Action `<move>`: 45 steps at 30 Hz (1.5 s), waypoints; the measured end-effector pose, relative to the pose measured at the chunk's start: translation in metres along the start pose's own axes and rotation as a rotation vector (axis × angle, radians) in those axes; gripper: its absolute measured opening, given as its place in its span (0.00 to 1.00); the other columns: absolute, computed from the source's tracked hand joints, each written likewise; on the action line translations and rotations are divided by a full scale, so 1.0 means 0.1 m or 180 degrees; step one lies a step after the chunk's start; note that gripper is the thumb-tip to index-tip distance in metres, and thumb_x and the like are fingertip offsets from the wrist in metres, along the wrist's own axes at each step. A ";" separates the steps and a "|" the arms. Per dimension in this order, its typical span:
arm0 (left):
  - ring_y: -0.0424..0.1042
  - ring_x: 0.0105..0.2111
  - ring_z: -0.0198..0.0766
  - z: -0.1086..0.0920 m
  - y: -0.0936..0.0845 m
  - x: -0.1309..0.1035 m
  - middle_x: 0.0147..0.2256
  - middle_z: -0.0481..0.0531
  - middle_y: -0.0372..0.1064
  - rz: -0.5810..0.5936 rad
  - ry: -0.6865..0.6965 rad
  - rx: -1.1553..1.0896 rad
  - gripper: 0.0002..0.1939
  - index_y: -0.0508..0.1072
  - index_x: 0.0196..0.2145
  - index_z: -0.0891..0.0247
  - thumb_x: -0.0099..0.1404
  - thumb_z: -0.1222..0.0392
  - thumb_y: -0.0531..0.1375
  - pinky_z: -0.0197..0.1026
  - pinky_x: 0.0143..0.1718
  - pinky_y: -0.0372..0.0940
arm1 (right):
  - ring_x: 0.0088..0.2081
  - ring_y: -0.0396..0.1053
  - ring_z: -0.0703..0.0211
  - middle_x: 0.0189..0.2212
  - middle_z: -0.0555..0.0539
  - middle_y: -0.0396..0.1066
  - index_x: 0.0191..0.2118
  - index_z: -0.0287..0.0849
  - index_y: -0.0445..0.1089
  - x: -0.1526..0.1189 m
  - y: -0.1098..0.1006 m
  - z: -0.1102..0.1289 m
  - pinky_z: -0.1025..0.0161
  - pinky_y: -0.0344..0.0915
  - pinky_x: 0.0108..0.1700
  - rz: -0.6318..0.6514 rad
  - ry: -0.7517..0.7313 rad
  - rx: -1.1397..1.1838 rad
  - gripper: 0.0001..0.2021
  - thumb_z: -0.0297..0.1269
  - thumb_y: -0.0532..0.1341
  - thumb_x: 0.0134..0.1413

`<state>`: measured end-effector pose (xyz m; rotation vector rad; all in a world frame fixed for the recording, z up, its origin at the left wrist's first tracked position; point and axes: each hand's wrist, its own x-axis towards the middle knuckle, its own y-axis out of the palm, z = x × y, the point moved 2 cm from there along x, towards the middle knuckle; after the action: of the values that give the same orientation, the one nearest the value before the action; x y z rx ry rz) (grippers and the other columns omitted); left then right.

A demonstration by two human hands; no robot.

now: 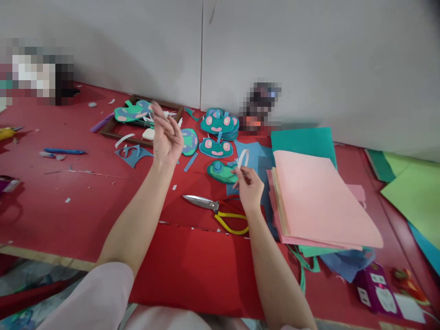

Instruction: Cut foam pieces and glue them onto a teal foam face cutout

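My left hand is raised over the right side of a brown wooden tray, its fingers apart and nothing in them. In the tray lie a green felt piece with spots and a white oval. My right hand pinches a looped white strip beside a green felt piece with a blue round. Behind it are teal frog-like felt faces, some of them stacked. Scissors with yellow handles lie nearer to me, with the blades pointing left.
Pink felt sheets are piled at the right, with a teal sheet behind. A purple box stands at the front right. A blue pen lies at the left, and a pale wall rises behind the red table.
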<state>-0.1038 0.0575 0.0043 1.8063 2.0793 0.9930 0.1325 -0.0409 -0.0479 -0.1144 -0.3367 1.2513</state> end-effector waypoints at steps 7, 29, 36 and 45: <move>0.63 0.54 0.29 -0.02 -0.06 0.03 0.35 0.41 0.73 0.0288 0.0026 0.0671 0.21 0.66 0.52 0.45 0.66 0.40 0.46 0.37 0.59 0.53 | 0.16 0.62 0.67 0.30 0.48 0.76 0.35 0.42 0.69 0.00 0.00 0.01 0.65 0.64 0.24 0.0045 0.0009 0.0045 0.12 0.46 0.58 0.55; 0.66 0.50 0.41 0.18 0.75 -0.51 0.46 0.53 0.70 0.3478 0.1249 0.4320 0.07 0.74 0.39 0.61 0.63 0.60 0.60 0.48 0.56 0.55 | 0.17 0.60 0.66 0.16 0.53 0.65 0.38 0.39 0.74 0.01 -0.03 -0.02 0.67 0.61 0.25 -0.0026 -0.0332 -0.0409 0.14 0.44 0.58 0.55; 0.68 0.46 0.39 0.15 0.78 -0.52 0.42 0.52 0.71 0.3347 0.1510 0.4453 0.04 0.72 0.36 0.63 0.64 0.61 0.58 0.46 0.53 0.57 | 0.17 0.60 0.67 0.16 0.53 0.66 0.37 0.39 0.74 0.01 -0.03 0.00 0.67 0.61 0.24 0.0002 -0.0289 -0.0420 0.15 0.45 0.57 0.56; 0.70 0.41 0.40 0.18 0.78 -0.52 0.34 0.51 0.73 0.2958 0.1850 0.4529 0.04 0.71 0.30 0.63 0.63 0.63 0.58 0.45 0.48 0.61 | 0.17 0.61 0.68 0.22 0.51 0.71 0.38 0.41 0.72 0.00 -0.02 0.03 0.68 0.60 0.23 0.0150 -0.0290 -0.0350 0.16 0.48 0.56 0.56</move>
<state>-0.0196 0.0166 0.0244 3.7553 2.4765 -0.1674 0.1333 -0.0422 -0.0444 -0.1604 -0.4843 1.2871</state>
